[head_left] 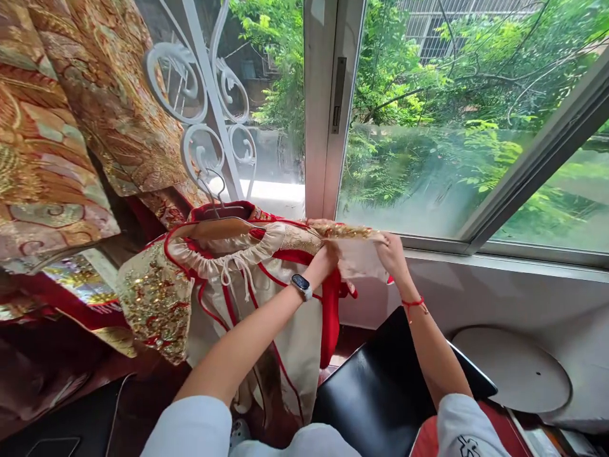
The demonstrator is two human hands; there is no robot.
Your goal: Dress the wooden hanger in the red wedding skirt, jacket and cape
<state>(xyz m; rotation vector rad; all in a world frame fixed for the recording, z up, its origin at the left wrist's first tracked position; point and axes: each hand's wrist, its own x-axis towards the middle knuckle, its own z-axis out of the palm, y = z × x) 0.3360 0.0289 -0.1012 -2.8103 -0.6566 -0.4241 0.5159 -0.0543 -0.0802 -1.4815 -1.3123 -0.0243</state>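
- Our garment [294, 324], cream with red trim, hangs in front of the window [413, 190], with a hanger [219, 184] hook rising from its neck.
- Our right hand [391, 252] has its fingers clamped on the far end of the gold-patterned sleeve [352, 232], which stretches out sideways toward the window frame.
- Our left hand [328, 259] is at the same sleeve, nearer the shoulder; its fingers are largely hidden, so we cannot tell how closed they are.
- We wear a dark-faced watch [301, 283] on the left wrist and a red bracelet [413, 303] on the right.
- The other sleeve [155, 308], thick with gold sequins, droops on the garment's left side as we look at it.
- A white tied drawstring [238, 268] dangles at the gathered neckline.
- To our left hang gold-patterned fabrics [52, 127], beside white scrolled metalwork [214, 101].
- Below our right arm we see a black smooth panel [356, 374], with a pale round board [511, 368] farther right.
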